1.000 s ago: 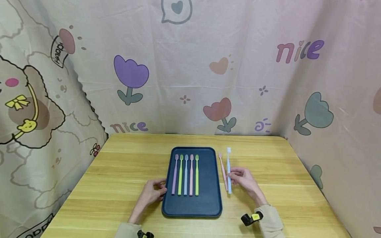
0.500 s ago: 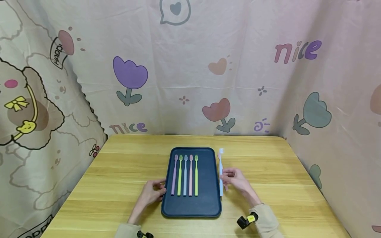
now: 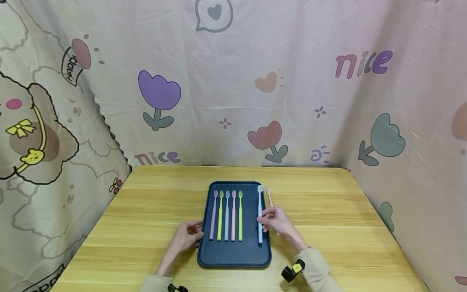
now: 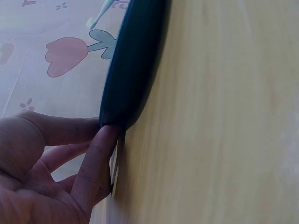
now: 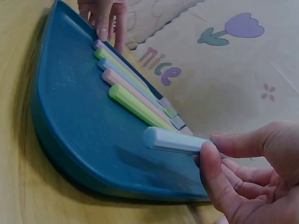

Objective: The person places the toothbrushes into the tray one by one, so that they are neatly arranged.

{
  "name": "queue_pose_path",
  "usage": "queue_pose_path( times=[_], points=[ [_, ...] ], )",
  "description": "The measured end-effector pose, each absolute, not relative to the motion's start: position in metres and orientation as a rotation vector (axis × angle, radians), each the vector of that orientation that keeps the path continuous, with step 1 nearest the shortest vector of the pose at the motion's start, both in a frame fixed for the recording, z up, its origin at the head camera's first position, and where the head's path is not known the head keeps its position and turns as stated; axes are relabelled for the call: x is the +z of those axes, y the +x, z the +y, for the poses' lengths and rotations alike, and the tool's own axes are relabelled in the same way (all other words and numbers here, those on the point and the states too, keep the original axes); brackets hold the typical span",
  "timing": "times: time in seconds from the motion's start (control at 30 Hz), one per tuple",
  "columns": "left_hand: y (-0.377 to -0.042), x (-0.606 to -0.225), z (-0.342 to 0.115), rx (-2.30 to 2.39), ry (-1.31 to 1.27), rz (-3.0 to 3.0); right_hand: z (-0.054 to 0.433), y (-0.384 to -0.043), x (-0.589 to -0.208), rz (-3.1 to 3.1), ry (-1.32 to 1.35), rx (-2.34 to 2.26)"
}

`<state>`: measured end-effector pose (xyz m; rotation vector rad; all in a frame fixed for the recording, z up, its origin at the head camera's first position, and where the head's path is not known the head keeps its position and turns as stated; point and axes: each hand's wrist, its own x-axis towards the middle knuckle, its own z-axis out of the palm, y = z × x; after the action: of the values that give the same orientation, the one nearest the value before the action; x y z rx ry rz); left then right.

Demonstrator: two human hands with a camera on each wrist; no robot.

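My right hand point(image 3: 280, 222) pinches a light blue toothbrush point(image 3: 260, 202) between thumb and fingers. In the right wrist view its handle point(image 5: 173, 141) hangs over the dark blue tray point(image 5: 70, 93), casting a shadow there. Side by side on the tray point(image 3: 237, 256) lie a purple toothbrush point(image 3: 213, 217), a green toothbrush point(image 3: 220, 219), a blue toothbrush point(image 3: 227, 219), a pink toothbrush point(image 3: 234, 219) and another green toothbrush point(image 3: 240, 219). At the tray's left edge my left hand point(image 3: 184, 237) grips the rim, thumb and finger meeting it in the left wrist view.
One more pink toothbrush point(image 3: 268, 192) lies on the wooden table point(image 3: 153, 194) right of the tray, partly hidden behind my right hand. A printed curtain point(image 3: 219, 81) hangs behind the table and along both sides.
My right hand has carried the light blue toothbrush leftward, from beside the pink one on the table to above the tray's right side. The left hand stays at the tray edge.
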<state>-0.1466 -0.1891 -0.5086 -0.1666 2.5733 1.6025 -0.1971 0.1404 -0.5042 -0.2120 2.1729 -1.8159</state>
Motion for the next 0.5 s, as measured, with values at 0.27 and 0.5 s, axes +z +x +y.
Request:
queue_pose_path(
  times=[0.27,0.5],
  points=[
    [-0.147,-0.51,-0.19,1.613,-0.149,2.572,0.13,-0.2,-0.508,2.185,-0.223,-1.82],
    [-0.146,-0.509,-0.189,1.602,-0.163,2.58,0.121,-0.199,-0.501,2.189,-0.214,-1.795]
  ],
)
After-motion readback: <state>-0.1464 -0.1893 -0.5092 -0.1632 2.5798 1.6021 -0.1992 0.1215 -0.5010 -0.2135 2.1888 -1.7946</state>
